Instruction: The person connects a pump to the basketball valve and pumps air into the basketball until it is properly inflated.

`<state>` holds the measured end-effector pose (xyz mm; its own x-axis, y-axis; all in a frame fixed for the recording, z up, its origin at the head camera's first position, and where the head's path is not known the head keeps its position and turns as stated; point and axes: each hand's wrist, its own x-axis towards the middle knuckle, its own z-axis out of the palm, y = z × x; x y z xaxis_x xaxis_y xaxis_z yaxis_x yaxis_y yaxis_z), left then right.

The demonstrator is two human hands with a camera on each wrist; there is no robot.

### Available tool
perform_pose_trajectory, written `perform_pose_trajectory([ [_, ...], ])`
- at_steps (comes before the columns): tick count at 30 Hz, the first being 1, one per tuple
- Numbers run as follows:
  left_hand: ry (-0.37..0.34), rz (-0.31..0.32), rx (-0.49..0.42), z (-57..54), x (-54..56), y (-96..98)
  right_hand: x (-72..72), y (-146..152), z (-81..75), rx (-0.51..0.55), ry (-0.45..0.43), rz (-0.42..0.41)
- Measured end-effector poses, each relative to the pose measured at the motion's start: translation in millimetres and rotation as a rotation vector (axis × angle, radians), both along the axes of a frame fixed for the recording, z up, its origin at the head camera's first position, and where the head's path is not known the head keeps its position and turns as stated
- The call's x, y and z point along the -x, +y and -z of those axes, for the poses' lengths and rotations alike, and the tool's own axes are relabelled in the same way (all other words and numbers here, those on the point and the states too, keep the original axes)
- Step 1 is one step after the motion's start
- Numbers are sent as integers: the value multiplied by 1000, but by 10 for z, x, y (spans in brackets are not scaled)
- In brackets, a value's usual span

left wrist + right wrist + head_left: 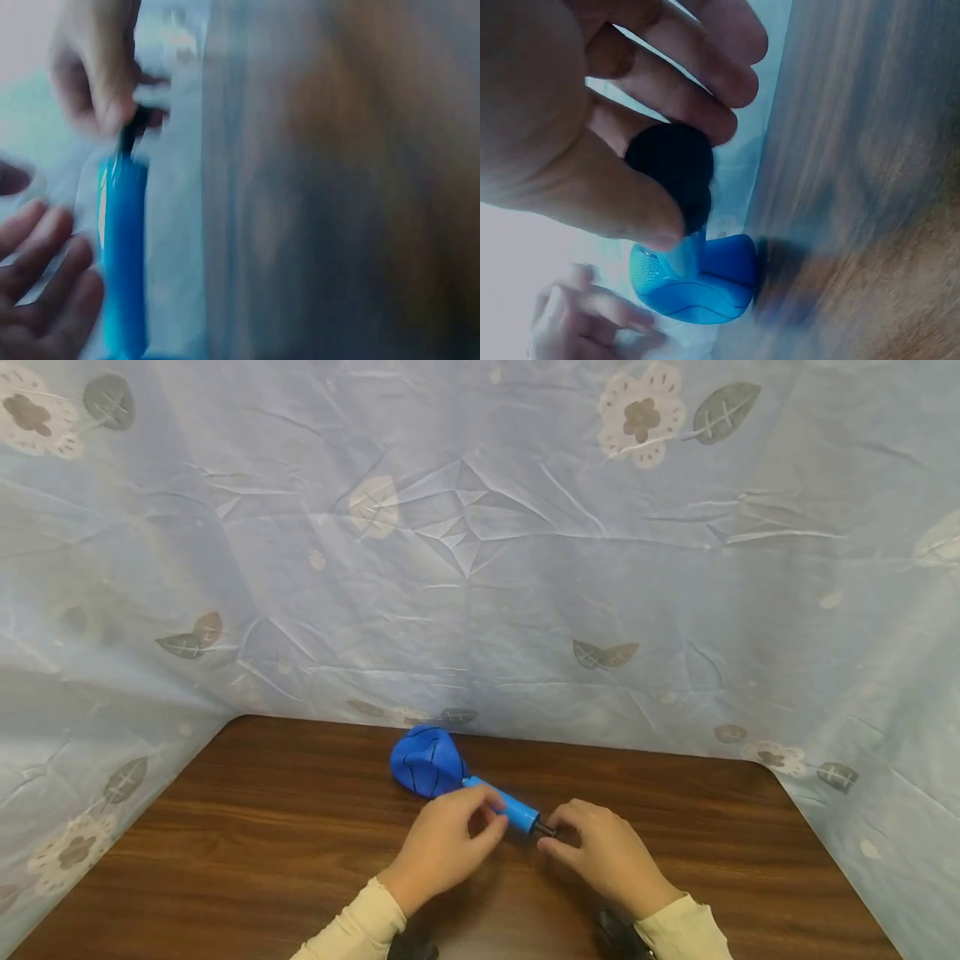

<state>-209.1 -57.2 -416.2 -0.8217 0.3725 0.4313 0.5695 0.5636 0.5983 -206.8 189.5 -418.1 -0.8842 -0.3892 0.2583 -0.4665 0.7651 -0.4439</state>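
A blue ball (426, 764) with black lines, dented and partly deflated, lies toward the back of the table. Joined to it, or touching it, is a small hand pump (517, 812) with a bright blue barrel; the exact joint is hard to make out. My right hand (607, 852) pinches the pump's black handle (671, 165) between thumb and fingers. Beside the barrel is my left hand (447, 837), its fingers loosely bent and spread. In the left wrist view those fingers (52, 277) appear apart from the barrel, holding nothing.
The brown wood-grain table (262, 827) has rounded back corners. A pale blue-grey cloth (517, 593) with flowers and leaves hangs behind it and along both sides. Dark wrist gear (622, 933) shows under the right sleeve.
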Motion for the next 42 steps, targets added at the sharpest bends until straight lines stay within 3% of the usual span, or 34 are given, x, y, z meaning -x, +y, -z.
perform_pose_trajectory([
  [3,-364,117,-191,112,-61,106,7,-1,-1,85,-20,-16],
  [5,-611,146,-368,192,-54,137,22,-7,1,119,-17,-30],
  [7,-811,159,-589,269,-27,146,35,-23,0,143,-12,-37],
  [9,-962,191,-837,344,15,141,43,-40,0,160,-21,-41],
  [12,-1071,277,-1118,441,78,121,38,-66,0,183,-62,-45],
  [14,-1096,332,-1240,494,111,108,29,-80,3,190,-84,-46],
  [17,-1091,359,-1328,556,140,100,14,-103,9,206,-99,-64],
  [25,-1049,307,-1434,617,164,151,-29,-133,32,122,-49,-183],
  [33,-1051,267,-1406,633,105,205,-91,-101,19,26,-44,-251],
  [42,-983,244,-1330,641,126,193,-73,-102,14,18,-19,-285],
])
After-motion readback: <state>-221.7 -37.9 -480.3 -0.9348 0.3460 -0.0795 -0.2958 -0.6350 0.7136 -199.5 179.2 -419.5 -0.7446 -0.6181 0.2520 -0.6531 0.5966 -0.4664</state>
